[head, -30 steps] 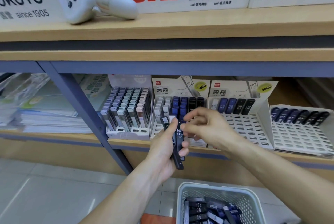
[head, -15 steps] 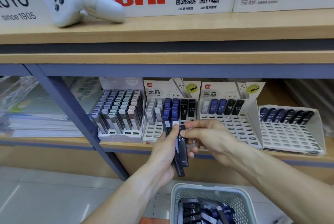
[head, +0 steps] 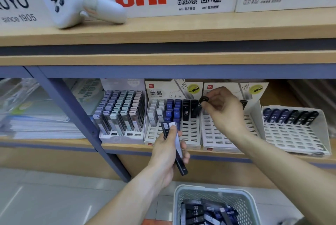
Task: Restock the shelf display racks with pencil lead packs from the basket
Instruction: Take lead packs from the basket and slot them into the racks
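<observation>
Only the head cam here, so one view. The right hand (head: 222, 108) was up at the lower shelf (head: 127, 145), its grip pinching a single black lead pack (head: 200, 105) by the top end, the pack tilted and sitting right at the right edge of the second display rack (head: 189, 134), next to the black packs already slotted in there. The left hand (head: 168, 150) was lower, in front of the shelf edge, grip curled round a small bundle of packs (head: 177, 147) held roughly upright, thumb pressed on the top one. Couldn't tell how many were in the bundle.

The third rack (head: 216, 137) was mostly bare slots, partly hidden behind the right hand. The fourth rack (head: 294, 134), further right, had one row of dark packs along its back. The leftmost rack (head: 120, 115) was full of pastel-capped packs.

The basket (head: 214, 195) sat at the bottom of the shot, below both hands, with a loose heap of black and blue packs in it. A white controller (head: 83, 6) lay on the upper shelf (head: 181, 28) in front of the uni boxes.
</observation>
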### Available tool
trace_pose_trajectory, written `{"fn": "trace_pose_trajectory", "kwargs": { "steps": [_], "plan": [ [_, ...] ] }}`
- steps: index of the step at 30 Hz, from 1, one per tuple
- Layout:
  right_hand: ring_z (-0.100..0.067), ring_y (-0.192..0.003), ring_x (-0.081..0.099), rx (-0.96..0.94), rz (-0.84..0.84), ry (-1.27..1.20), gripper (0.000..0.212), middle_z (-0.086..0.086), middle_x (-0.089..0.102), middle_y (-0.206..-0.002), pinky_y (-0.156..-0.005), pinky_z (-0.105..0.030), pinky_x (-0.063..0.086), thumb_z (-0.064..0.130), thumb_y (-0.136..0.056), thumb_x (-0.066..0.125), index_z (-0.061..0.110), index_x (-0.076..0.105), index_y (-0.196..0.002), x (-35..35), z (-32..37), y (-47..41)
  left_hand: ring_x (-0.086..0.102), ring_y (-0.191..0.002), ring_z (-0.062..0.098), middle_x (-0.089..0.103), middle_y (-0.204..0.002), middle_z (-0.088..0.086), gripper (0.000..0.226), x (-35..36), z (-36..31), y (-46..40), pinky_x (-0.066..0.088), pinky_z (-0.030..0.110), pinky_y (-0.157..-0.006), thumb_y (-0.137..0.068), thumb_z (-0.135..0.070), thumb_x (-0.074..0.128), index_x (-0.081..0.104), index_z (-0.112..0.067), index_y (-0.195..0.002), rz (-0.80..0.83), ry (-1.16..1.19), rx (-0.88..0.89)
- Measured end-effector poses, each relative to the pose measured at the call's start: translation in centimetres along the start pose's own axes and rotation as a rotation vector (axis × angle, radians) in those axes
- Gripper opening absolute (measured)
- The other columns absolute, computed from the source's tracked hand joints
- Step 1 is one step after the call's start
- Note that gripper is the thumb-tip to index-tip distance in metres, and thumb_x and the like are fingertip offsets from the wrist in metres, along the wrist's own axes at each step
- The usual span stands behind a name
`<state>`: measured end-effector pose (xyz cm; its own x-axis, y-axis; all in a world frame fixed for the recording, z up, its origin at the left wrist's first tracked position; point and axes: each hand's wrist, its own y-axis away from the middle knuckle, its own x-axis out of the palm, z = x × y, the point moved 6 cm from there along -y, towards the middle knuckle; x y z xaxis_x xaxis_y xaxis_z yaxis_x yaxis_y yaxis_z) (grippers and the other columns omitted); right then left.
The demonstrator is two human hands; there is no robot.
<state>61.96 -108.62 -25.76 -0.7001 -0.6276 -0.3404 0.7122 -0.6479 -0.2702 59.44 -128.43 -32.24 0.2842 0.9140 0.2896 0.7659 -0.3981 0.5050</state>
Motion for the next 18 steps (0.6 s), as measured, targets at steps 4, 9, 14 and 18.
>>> {"fn": "trace_pose_trajectory", "kwargs": {
  "steps": [4,9,14,18],
  "plan": [
    [-0.001,-0.079,0.067,-0.245,0.044,0.243,0.019,0.011,0.070,-0.084,-0.074,-0.014,0.055,0.007,-0.088,0.073,0.019,0.062,-0.099,1.3,-0.1,0.2,0.036,-0.042,0.015,0.050,-0.062,0.003,0.037,-0.2,0.1,0.1,0.022,0.019,-0.034,-0.104,-0.044,0.052,0.057,-0.008,-0.111,0.020,-0.005,-0.021],
    [-0.002,-0.080,0.068,-0.308,0.085,0.303,0.020,0.010,0.069,-0.085,-0.077,-0.020,0.057,0.005,-0.089,0.072,0.019,0.064,-0.100,2.1,-1.0,0.2,0.033,-0.044,0.012,0.049,-0.063,0.003,0.034,-0.4,0.1,0.0,0.017,0.017,-0.031,-0.104,-0.041,0.055,0.051,-0.009,-0.115,0.050,0.054,-0.054],
    [0.003,-0.082,0.067,-0.299,0.124,0.292,0.020,0.015,0.069,-0.084,-0.077,-0.020,0.057,0.008,-0.089,0.073,0.023,0.064,-0.098,2.9,-0.9,0.1,0.033,-0.044,0.012,0.050,-0.063,0.003,0.035,-0.3,0.2,-0.3,0.017,0.017,-0.031,-0.103,-0.039,0.057,0.049,-0.010,-0.120,0.064,0.063,-0.059],
    [-0.004,-0.082,0.069,-0.326,0.129,0.325,0.022,0.011,0.070,-0.089,-0.078,-0.034,0.060,0.009,-0.088,0.072,0.025,0.064,-0.100,3.3,-1.2,0.3,0.034,-0.045,0.013,0.051,-0.066,0.004,0.032,-0.1,0.3,-0.3,0.017,0.017,-0.032,-0.103,-0.035,0.059,0.049,-0.008,-0.118,0.113,0.053,-0.057]
  ]
}}
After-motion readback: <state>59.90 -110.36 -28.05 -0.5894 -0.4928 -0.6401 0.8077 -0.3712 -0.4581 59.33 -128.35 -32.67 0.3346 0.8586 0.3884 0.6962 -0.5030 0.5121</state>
